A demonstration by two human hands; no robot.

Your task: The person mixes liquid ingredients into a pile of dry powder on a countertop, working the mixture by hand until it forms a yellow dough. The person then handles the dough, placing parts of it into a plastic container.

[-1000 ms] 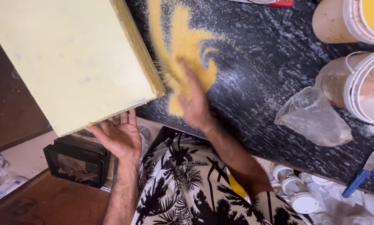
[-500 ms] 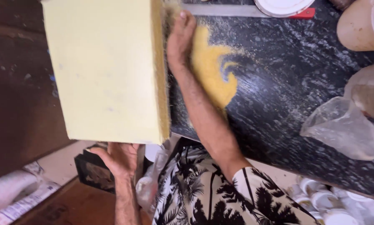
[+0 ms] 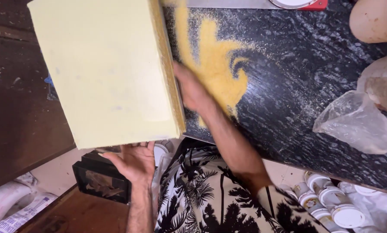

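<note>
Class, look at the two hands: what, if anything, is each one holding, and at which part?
The left hand supports the pale yellow box from beneath its near edge. The right hand holds nothing; it lies in yellow powder beside the box.

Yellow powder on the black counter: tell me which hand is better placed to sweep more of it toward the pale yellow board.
Right. The right hand lies on the counter beside the yellow powder, next to the board's edge. The left hand is under the pale yellow board, propping it.
</note>
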